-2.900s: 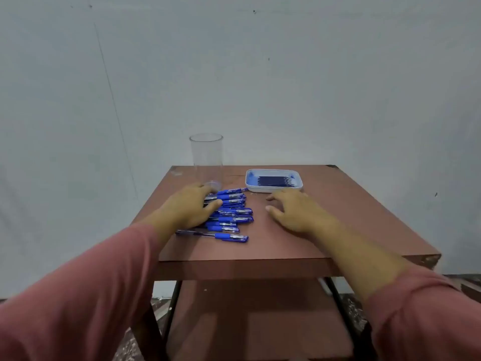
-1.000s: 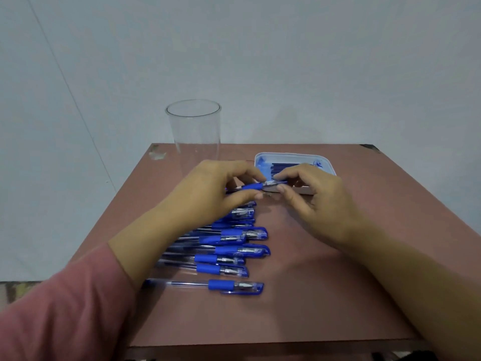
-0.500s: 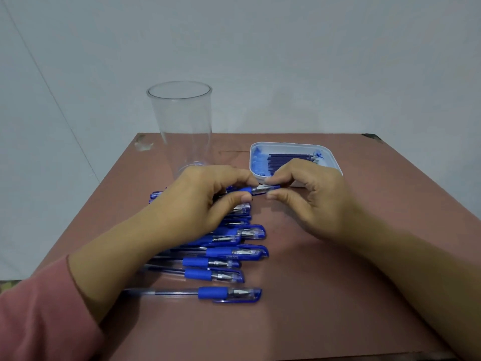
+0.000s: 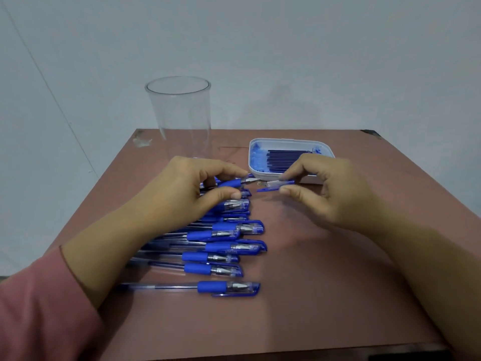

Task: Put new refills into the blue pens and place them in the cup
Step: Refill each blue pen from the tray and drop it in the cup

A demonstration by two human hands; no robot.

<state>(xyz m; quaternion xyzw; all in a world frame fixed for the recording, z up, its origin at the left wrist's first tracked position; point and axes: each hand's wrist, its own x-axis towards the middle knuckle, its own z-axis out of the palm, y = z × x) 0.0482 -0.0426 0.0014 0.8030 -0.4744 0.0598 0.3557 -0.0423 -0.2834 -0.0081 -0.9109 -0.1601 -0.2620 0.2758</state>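
Head view: pen (image 4: pixel 234 247) print unreadable

Your left hand (image 4: pixel 182 196) covers the barrel of the pen (image 4: pixel 230 183) it grips and the far end of the row of pens (image 4: pixel 218 247), so you can't count them. Your right hand (image 4: pixel 333 191) hides part of the cap (image 4: pixel 273 184) it pinches, the tray's (image 4: pixel 286 141) near right corner and the refills' (image 4: pixel 282 157) ends. The cup's (image 4: pixel 179 118) base sits behind your knuckles. Your sleeve (image 4: pixel 39 308) is cut off at the picture's edge
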